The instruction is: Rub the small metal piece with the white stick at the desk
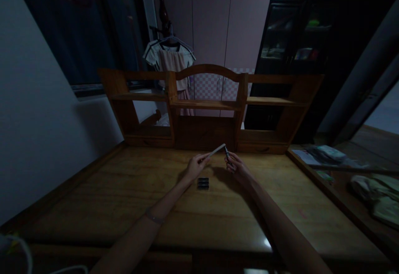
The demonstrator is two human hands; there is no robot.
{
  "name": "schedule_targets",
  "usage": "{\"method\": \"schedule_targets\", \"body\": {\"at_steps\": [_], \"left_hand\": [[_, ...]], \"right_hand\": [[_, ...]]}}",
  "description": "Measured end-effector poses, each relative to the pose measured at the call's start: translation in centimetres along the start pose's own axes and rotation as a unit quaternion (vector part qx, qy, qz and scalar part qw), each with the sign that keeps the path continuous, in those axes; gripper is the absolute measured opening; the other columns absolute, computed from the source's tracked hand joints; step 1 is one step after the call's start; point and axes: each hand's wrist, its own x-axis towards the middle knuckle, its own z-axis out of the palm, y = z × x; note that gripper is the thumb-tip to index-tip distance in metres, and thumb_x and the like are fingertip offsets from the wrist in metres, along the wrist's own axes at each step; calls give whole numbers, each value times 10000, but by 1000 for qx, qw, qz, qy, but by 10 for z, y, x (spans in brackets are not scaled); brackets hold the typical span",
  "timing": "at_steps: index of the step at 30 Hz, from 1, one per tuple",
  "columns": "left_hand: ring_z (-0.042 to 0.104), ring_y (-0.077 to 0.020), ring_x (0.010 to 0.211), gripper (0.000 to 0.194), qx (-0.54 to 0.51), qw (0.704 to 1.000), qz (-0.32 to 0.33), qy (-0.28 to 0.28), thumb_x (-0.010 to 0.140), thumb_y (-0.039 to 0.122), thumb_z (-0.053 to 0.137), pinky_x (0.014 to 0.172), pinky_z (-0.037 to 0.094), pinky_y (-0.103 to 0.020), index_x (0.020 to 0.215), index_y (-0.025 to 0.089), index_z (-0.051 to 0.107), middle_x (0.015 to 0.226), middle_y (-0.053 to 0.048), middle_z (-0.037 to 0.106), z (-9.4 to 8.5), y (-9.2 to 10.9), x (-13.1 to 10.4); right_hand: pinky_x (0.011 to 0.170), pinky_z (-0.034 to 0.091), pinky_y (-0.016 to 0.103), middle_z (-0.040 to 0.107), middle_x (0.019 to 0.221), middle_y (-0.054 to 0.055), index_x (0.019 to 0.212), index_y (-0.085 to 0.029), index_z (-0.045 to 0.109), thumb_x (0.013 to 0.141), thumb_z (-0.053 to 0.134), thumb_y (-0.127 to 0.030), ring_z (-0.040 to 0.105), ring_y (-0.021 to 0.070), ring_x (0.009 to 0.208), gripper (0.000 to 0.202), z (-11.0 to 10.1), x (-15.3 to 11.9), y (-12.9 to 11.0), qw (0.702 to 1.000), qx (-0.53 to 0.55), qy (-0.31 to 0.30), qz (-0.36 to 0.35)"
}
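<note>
My left hand (196, 166) is closed on one end of a thin, pale flat stick (217, 149), which slants up to the right. A slim, dark pen-like tool (228, 157) with a lighter front part is gripped in my right hand (237, 168). Its tip meets or nearly meets the far end of the stick; the dim light hides whether they touch. Just below my left hand, three short black cylinders (203, 183) lie side by side on the wooden desk (149, 186).
A wooden shelf unit (205, 104) with small drawers rises from the desk's back edge. Papers and a bag-like bundle (327, 155) lie beyond the right edge. White cables (26, 251) show at the lower left. A wall (46, 112) borders the left side.
</note>
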Motion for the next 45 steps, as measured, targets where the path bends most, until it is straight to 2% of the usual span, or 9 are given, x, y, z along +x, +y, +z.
{"method": "schedule_targets", "body": {"at_steps": [7, 12, 15, 19, 21, 24, 28, 36, 45], "left_hand": [[623, -190, 869, 349, 22, 1000, -7, 13, 848, 373, 538, 792, 476, -297, 1120, 183, 645, 1006, -74, 689, -4, -8, 1], [630, -194, 855, 370, 5, 998, -48, 29, 839, 394, 538, 743, 482, -285, 1100, 157, 653, 1024, -84, 688, -5, -11, 1], [634, -196, 856, 388, -8, 997, -65, 30, 837, 404, 536, 738, 487, -284, 1112, 153, 644, 1025, -86, 688, -5, -7, 0], [621, -199, 933, 372, -14, 999, -43, 20, 841, 392, 536, 804, 478, -291, 1111, 161, 645, 1067, -84, 673, -4, 0, 0], [615, -200, 950, 361, -6, 999, -27, 16, 843, 388, 536, 827, 470, -297, 1103, 165, 650, 1066, -83, 672, -4, 2, -1], [616, -201, 928, 355, 13, 1000, -17, 14, 838, 392, 546, 828, 467, -303, 1089, 168, 660, 1038, -83, 679, -3, 2, -1], [621, -195, 878, 355, 26, 1000, -13, 6, 839, 397, 546, 791, 470, -294, 1094, 178, 659, 996, -76, 689, -3, 3, -2], [615, -196, 892, 350, 17, 999, -21, -26, 829, 387, 561, 808, 459, -292, 1096, 183, 659, 1014, -69, 688, -1, 0, -3], [599, -172, 835, 356, 82, 996, -4, -26, 859, 383, 517, 757, 451, -267, 1141, 197, 631, 934, -67, 674, -5, -4, -1]], "right_hand": [[437, 311, 179, 555, 779, -9, 1014, -229, 604, 725, 711, -293, 367, 44, 485, 315, -2, 2, -3, 1000, -21, 5, -9], [424, 299, 197, 539, 716, -20, 968, -217, 605, 708, 683, -423, 419, 74, 490, 340, -8, 6, -2, 986, -141, 77, -51], [488, 363, 222, 574, 732, -7, 962, -213, 601, 740, 622, -480, 501, 117, 573, 348, -9, 4, -1, 946, -282, 121, -107], [676, 440, 286, 636, 863, 41, 994, -199, 586, 812, 541, -439, 578, 174, 770, 305, -7, -2, 0, 854, -448, 169, -203], [688, 448, 302, 649, 888, 56, 1004, -192, 586, 827, 517, -420, 590, 187, 777, 296, -6, -4, 0, 825, -495, 173, -211], [689, 456, 315, 658, 910, 66, 1015, -192, 600, 831, 509, -405, 599, 201, 784, 296, -5, -6, -1, 798, -539, 170, -210], [710, 462, 317, 663, 910, 64, 1034, -204, 616, 843, 505, -408, 609, 206, 807, 301, -5, -6, -1, 787, -555, 157, -216], [788, 463, 334, 660, 999, 64, 1055, -224, 624, 871, 487, -409, 607, 215, 907, 296, -4, -5, 0, 786, -559, 143, -221], [808, 453, 329, 629, 1039, 70, 1091, -235, 620, 878, 490, -325, 586, 212, 934, 265, -4, -5, -4, 746, -605, 114, -253]]}}
